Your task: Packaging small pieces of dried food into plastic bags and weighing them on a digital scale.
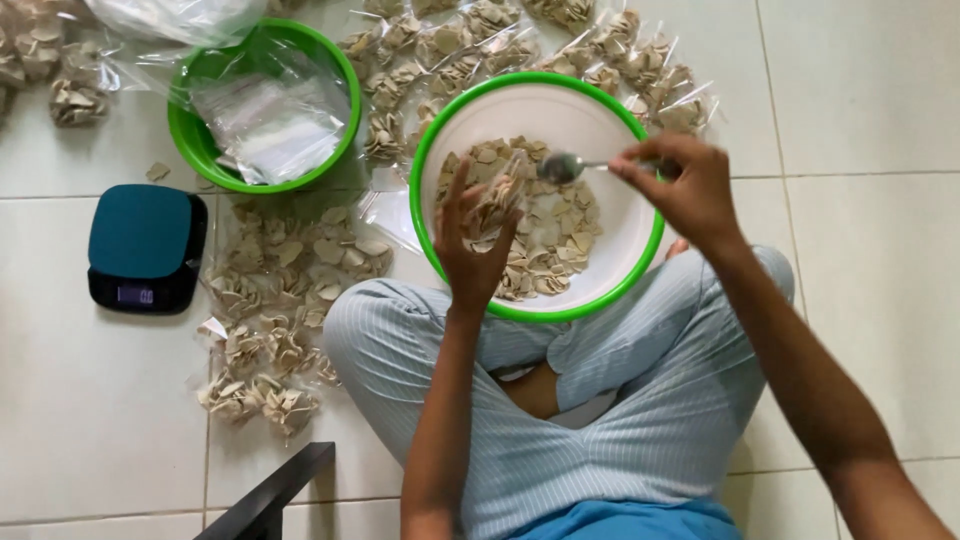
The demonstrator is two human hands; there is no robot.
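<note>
A white bowl with a green rim (440,130) stands on the tiled floor before my crossed legs, holding loose pale chips (560,235). My left hand (472,245) holds a small clear plastic bag (500,195) partly filled with chips, upright over the bowl. My right hand (680,185) pinches the handle of a metal spoon (562,167), whose bowl sits at the bag's mouth.
A second green bowl (185,135) at the upper left holds clear empty bags (270,125). Several filled chip packets (290,265) lie on the floor left of and behind the white bowl. A small dark digital scale (145,245) sits at the left. A dark bar (265,495) crosses the bottom.
</note>
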